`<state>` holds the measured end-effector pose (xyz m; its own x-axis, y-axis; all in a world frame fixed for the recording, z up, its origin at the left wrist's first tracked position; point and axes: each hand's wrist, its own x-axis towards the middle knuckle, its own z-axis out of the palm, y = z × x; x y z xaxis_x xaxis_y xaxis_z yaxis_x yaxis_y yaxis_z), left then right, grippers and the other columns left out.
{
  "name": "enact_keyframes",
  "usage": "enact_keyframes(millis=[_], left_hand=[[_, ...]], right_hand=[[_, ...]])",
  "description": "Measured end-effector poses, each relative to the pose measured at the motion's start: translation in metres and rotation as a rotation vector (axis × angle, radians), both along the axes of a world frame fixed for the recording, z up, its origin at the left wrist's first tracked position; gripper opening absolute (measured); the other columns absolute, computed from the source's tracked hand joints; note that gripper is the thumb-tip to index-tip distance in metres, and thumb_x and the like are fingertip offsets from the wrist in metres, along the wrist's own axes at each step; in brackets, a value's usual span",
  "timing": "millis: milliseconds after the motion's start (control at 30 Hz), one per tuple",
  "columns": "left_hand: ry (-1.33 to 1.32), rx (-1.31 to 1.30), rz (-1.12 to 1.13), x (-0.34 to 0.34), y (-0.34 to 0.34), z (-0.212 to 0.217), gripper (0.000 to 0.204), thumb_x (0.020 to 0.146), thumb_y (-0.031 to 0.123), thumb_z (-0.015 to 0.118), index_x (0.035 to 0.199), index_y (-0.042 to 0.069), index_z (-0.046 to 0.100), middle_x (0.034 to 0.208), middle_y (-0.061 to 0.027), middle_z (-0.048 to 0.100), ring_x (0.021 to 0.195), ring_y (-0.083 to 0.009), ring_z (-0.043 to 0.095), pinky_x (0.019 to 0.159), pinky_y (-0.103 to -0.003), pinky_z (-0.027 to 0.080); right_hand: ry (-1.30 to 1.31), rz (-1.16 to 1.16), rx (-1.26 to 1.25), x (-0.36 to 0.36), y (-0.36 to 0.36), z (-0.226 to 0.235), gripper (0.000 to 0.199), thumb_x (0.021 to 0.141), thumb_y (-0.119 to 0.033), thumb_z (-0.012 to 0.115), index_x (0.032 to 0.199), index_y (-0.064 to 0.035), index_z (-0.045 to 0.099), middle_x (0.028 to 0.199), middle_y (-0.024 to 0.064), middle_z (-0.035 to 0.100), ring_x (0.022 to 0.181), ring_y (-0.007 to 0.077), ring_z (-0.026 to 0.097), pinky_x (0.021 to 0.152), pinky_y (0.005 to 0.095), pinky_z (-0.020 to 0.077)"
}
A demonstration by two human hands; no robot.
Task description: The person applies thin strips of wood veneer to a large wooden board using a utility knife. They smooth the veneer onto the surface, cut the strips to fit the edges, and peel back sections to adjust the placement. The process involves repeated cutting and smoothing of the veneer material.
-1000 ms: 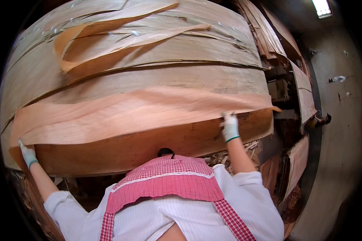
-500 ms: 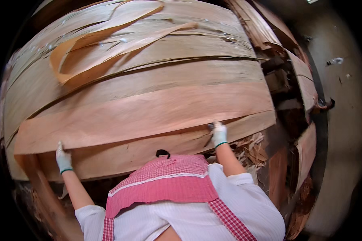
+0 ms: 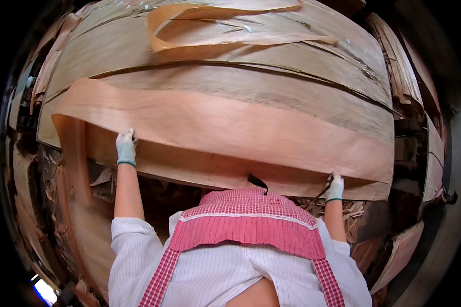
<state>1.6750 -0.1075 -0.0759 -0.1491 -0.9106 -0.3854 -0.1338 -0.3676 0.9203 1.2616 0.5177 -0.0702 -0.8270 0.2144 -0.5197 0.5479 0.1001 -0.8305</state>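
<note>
Material: thin wood veneer, pinkish-tan, flexible enough to sag and curl.
Top sheet: the veneer sheet (image 3: 225,125) runs across the middle of the frame, its left end folding down in a loose flap at centre left.
Left hand: the left hand (image 3: 126,146), in a white glove with a green cuff, is at the sheet's near edge, left of centre; its grip is clenched on that edge, fingers curled over it.
Right hand: the right hand (image 3: 335,187), gloved the same, pinches the near edge at lower right; its grip is closed on the sheet too.
Stack: the sheet lies on a stack of veneer (image 3: 251,87) that fills the upper half of the frame, with a darker seam between layers.
Loose strip: a curled strip (image 3: 225,25) lies on top of the stack at the upper centre, well apart from both hands.
Scraps: broken offcuts (image 3: 102,181) lie in the dark space below the stack, just under the left hand.
Clothing: a red checked apron (image 3: 248,225) over a white striped shirt fills the lower centre.
Handling, as a judgement: the sheet looks brittle along the grain, so both edges are best lifted evenly, hands wide apart, and the hanging left flap kept from snagging or tearing.
</note>
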Motion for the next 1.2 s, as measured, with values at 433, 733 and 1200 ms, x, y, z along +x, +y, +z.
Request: enact_keyframes(millis=[433, 733, 1200], left_hand=[[-0.038, -0.027, 0.045, 0.012, -0.004, -0.053, 0.023, 0.087, 0.026, 0.067, 0.094, 0.005, 0.06, 0.087, -0.0029, 0.058, 0.076, -0.0156, 0.055, 0.066, -0.031, 0.047], [-0.13, -0.025, 0.24, 0.017, -0.04, -0.077, 0.022, 0.088, 0.02, 0.065, 0.102, 0.005, 0.062, 0.095, -0.0032, 0.062, 0.08, -0.0149, 0.057, 0.067, -0.03, 0.046], [0.011, -0.047, 0.157, 0.034, -0.049, -0.086, 0.02, 0.088, 0.022, 0.063, 0.073, 0.011, 0.056, 0.07, 0.0026, 0.051, 0.065, -0.0134, 0.049, 0.06, -0.033, 0.04]], right_hand=[[0.123, 0.033, 0.205, 0.028, 0.012, -0.041, 0.026, 0.08, -0.024, 0.068, 0.086, -0.0003, 0.061, 0.079, 0.0025, 0.058, 0.072, 0.0151, 0.048, 0.067, 0.0341, 0.0443], [0.14, 0.022, 0.196, 0.033, -0.011, -0.026, 0.021, 0.079, -0.017, 0.075, 0.078, -0.0036, 0.059, 0.069, 0.0003, 0.056, 0.063, 0.0115, 0.046, 0.06, 0.0304, 0.0422], [0.055, 0.217, -0.115, 0.031, 0.001, 0.001, 0.017, 0.085, -0.017, 0.065, 0.093, -0.0032, 0.062, 0.078, 0.0012, 0.061, 0.065, 0.0088, 0.051, 0.057, 0.0253, 0.0429]])
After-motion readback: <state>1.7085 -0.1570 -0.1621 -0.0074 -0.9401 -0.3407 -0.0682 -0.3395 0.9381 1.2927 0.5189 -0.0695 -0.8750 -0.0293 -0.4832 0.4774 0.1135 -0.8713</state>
